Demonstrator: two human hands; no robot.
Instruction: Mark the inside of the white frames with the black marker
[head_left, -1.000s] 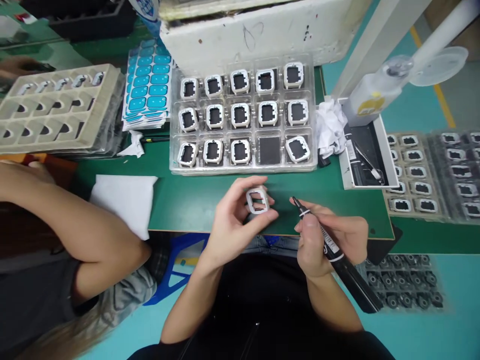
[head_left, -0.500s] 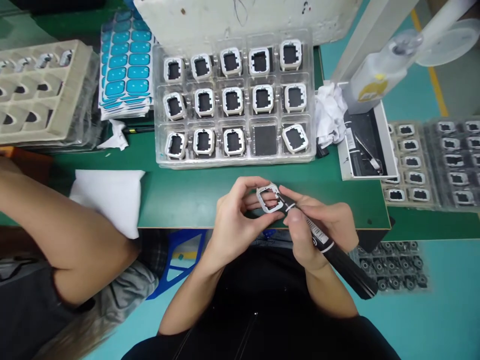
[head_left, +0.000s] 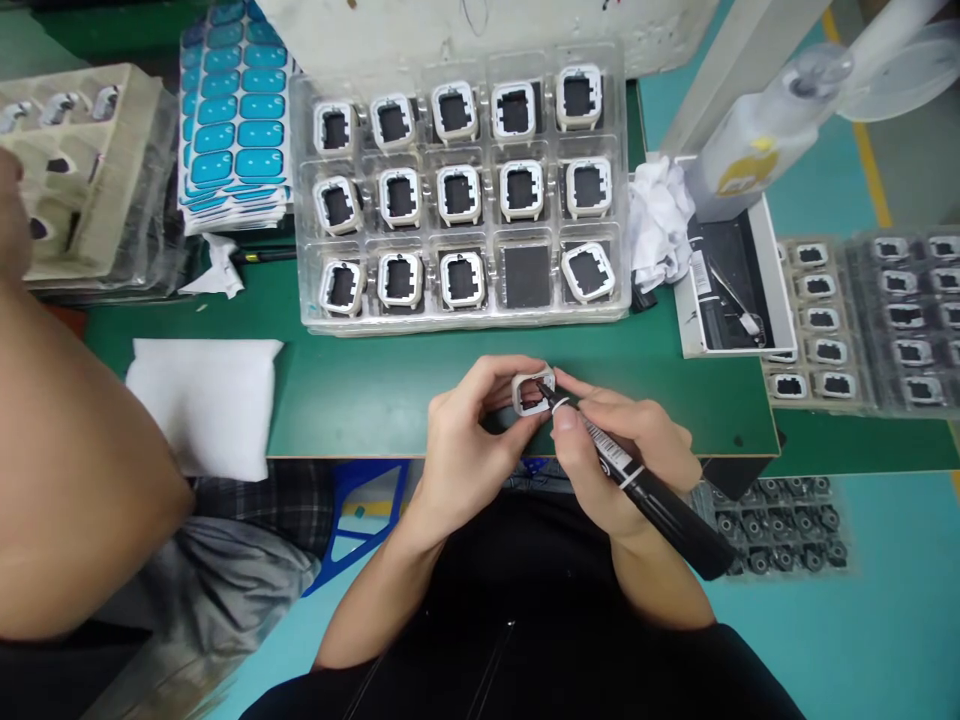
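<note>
Frame [head_left: 517, 395] is clamped in left hand [head_left: 466, 440], marker [head_left: 646, 494] in right hand [head_left: 600, 492]; steady support and light pressure should help.

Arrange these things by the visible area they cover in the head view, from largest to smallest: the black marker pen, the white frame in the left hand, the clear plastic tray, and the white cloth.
1. Clear plastic tray
2. White cloth
3. Black marker pen, partly covered
4. Held white frame
</note>
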